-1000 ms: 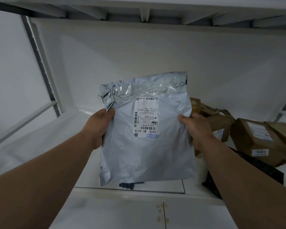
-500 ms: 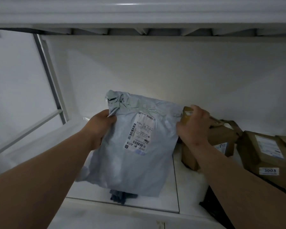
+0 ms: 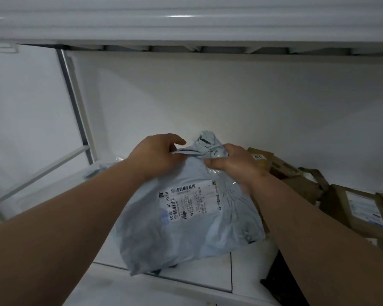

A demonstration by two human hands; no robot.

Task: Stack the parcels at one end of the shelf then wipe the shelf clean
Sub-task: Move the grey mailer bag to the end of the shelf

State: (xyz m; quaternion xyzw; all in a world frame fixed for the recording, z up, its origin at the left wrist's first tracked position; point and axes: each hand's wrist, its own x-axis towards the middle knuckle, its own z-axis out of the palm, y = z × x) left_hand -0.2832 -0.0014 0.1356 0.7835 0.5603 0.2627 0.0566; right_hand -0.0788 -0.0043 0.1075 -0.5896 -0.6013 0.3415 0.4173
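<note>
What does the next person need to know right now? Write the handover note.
Left hand and right hand both grip the bunched top of the grey mailer bag, which lies on the shelf beside the brown cardboard parcels at the right end.
Done: the boxes are gathered at the right.
Left: settle the bag with that pile, let go, then wipe the shelf; no cloth is in view.

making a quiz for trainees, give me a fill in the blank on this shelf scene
1. Both hands, left and right, grip the grey mailer bag at its ____ end.
2. The cardboard boxes lie to the ____ of the bag.
3. The bag's label reads 501E M1 ____.

Missing words: top; right; A218
</note>
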